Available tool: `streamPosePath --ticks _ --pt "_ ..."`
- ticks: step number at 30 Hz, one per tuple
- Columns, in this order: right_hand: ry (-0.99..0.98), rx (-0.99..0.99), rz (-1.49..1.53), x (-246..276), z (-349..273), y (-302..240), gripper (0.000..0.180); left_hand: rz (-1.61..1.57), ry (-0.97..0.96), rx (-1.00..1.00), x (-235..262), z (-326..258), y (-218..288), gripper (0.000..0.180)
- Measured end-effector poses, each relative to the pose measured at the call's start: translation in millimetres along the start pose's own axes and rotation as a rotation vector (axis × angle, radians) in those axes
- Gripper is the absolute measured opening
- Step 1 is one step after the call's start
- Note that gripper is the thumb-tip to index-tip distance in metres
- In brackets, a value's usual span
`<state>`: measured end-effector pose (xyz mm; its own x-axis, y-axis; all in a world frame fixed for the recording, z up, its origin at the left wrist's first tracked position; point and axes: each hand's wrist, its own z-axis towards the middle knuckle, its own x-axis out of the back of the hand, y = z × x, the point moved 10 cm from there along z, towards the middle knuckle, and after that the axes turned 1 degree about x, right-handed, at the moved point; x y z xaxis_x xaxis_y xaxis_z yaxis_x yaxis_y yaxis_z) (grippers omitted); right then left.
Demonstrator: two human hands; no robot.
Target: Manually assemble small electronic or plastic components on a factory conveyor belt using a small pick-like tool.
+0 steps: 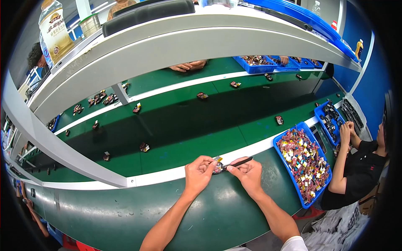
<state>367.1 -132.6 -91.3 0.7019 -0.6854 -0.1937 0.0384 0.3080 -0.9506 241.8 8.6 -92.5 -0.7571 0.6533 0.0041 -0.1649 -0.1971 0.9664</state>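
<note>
My left hand (197, 175) pinches a small black electronic part (217, 168) with a yellow-and-white tab between its fingertips, just above the near edge of the green bench. In my right hand (250, 175) is a slim black pen-like tool (243, 162), its lower end against the part and its other end pointing up to the right. The fingers partly cover the part, so its details are hard to make out. To the right of my hands, a blue tray (319, 194) holds a heap of small components with reddish wires and yellow and white tabs (303, 163).
Beyond the white rail runs a green conveyor belt (217, 146) with scattered small black parts. A white shelf frame (188, 37) arches overhead, its post (63, 138) at left. A co-worker (360, 171) sits at right beside another blue tray (320, 112). More blue trays (251, 68) stand across the belt.
</note>
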Motion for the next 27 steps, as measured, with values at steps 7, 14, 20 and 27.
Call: streamPosePath --ticks 7,14,20,27 --pt "-0.015 -0.058 0.019 1.4 1.1 -0.2 0.016 -0.010 -0.020 -0.018 -4.0 0.4 6.4 0.008" --pt "0.026 0.002 -0.071 4.0 -0.2 -8.8 0.013 -0.044 0.006 0.041 1.5 0.7 0.4 0.008" --pt "0.039 0.224 -0.264 2.3 -5.5 -36.0 0.015 -0.015 0.053 0.078 6.2 0.7 -2.3 0.007" --pt "0.049 0.289 -0.418 -2.0 -6.2 -37.7 0.016 -0.017 0.050 0.015 4.1 1.1 2.6 0.007"
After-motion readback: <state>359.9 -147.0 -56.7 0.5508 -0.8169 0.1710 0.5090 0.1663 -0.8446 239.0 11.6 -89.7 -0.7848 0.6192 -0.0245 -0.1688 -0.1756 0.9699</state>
